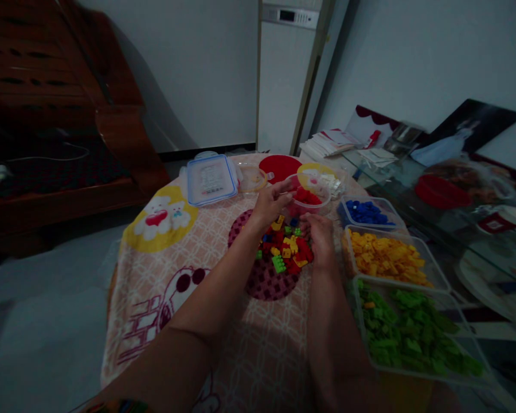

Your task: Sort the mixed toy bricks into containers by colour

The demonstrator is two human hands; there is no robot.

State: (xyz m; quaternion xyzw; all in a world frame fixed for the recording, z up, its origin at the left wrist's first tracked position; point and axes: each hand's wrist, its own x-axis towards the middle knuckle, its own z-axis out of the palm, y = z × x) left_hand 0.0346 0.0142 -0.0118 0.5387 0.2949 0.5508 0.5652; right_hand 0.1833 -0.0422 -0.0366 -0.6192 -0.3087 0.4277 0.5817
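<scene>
A pile of mixed toy bricks [286, 248] in red, yellow, green and blue lies on the dark red circle of the tablecloth. My left hand [274, 205] is over the pile's far side, fingers spread toward the round clear tub [322, 207] of red bricks; nothing shows in it. At the pile's right edge, my right hand [319, 234] has curled fingers close to the bricks; whether it holds one is hidden. Boxes of blue bricks [367, 213], yellow bricks [384, 258] and green bricks [413, 335] stand in a row on the right.
A blue-rimmed lid [212, 179], a round clear lid [251, 178] and a small bag [333, 184] lie at the table's far side. Right of the boxes is a glass-topped surface with papers [330, 142] and a red bowl [442, 192]. A wooden bench [120, 132] stands at left.
</scene>
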